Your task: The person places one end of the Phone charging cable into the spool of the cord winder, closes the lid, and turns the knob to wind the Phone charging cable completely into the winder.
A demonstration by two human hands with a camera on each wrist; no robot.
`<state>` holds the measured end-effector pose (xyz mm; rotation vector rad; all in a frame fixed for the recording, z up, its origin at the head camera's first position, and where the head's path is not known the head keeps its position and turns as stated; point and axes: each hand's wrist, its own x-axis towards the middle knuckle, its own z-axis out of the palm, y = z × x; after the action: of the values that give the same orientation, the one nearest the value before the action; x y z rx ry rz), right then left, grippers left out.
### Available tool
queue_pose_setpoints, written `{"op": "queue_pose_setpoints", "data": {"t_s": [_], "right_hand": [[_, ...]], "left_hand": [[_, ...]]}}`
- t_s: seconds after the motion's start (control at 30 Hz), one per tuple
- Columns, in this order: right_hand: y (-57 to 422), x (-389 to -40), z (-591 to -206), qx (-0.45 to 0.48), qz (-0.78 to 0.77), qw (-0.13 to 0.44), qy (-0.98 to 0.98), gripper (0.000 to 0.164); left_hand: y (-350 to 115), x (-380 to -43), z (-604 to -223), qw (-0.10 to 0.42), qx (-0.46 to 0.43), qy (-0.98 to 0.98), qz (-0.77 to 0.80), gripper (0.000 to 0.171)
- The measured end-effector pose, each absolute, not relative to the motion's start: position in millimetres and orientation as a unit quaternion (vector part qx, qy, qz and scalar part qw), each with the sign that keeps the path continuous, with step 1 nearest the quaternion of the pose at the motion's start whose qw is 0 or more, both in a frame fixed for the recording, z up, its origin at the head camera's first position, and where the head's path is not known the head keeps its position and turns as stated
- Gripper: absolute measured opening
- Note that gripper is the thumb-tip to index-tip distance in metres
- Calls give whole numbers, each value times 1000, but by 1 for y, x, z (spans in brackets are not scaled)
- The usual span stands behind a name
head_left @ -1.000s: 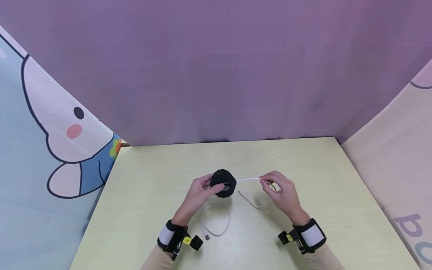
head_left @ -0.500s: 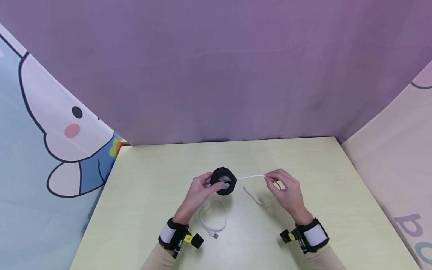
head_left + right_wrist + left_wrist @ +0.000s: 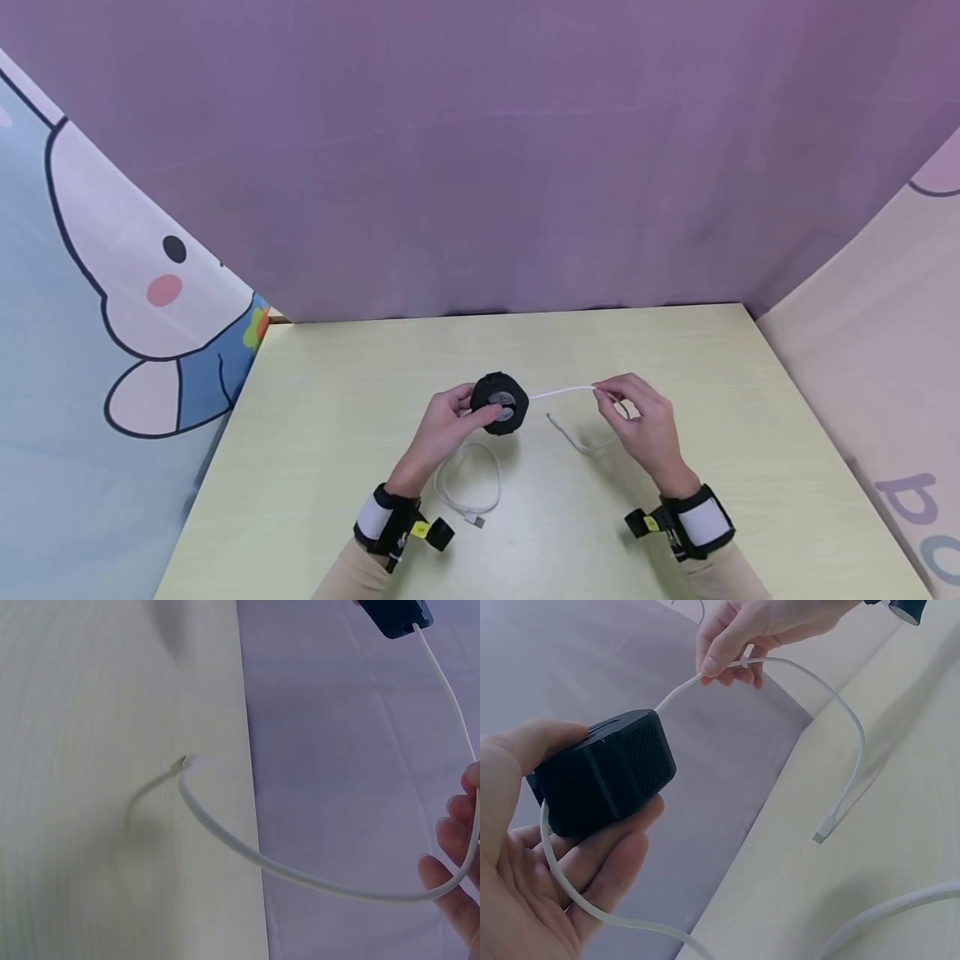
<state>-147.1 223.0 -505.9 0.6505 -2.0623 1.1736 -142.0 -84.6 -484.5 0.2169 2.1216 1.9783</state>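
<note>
A black, many-sided cable winder (image 3: 493, 380) is held up over the table in my left hand (image 3: 444, 429), its thumb on the grey round centre and its fingers behind. White USB cable (image 3: 679, 691) comes out of both sides of the winder. To the right, my right hand (image 3: 637, 421) pinches the cable between thumb and fingertips, and the stretch between the hands is nearly straight. Past that pinch, the cable's free end curves back to a small plug (image 3: 823, 828). On the left side, a loop (image 3: 499, 483) hangs below the winder and ends in a USB-A plug (image 3: 474, 520).
A pale wooden table (image 3: 360, 358) lies under both hands. Purple cloth (image 3: 480, 167) rises along its back edge, with a cartoon-printed cloth (image 3: 165, 367) at left and a pale one (image 3: 885, 333) at right. Each wrist wears a strapped-on camera.
My right hand has moved right and slightly away, and the cable stretch between the hands is longer. The left-side loop has shifted a little left, and its USB-A plug has swung right.
</note>
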Motion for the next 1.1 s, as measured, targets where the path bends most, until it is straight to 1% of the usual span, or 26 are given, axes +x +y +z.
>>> {"op": "queue_pose_setpoints", "data": {"t_s": [0.13, 0.3, 0.4, 0.5, 0.7, 0.77, 0.9, 1.1], "right_hand": [[225, -148, -505, 245, 455, 339, -786, 20], [226, -148, -506, 233, 458, 335, -790, 15], [228, -148, -506, 219, 457, 331, -795, 17], [231, -149, -506, 208, 453, 337, -799, 23], [242, -151, -507, 188, 452, 359, -794, 25], [245, -151, -509, 185, 454, 351, -798, 20], [247, -150, -511, 180, 459, 324, -808, 15], [241, -146, -511, 159, 478, 286, -815, 20]], "left_hand": [[-83, -142, -484, 113, 78, 730, 670, 44], [-84, -142, -483, 106, 76, 732, 669, 42], [-85, -142, -483, 108, 73, 732, 669, 42], [-88, -142, -483, 107, 65, 736, 665, 44], [-99, -141, -485, 86, 36, 739, 667, 41], [-102, -141, -486, 84, 35, 736, 670, 42], [-102, -140, -488, 94, 41, 721, 685, 45], [-101, -140, -488, 87, 38, 722, 685, 45]]}}
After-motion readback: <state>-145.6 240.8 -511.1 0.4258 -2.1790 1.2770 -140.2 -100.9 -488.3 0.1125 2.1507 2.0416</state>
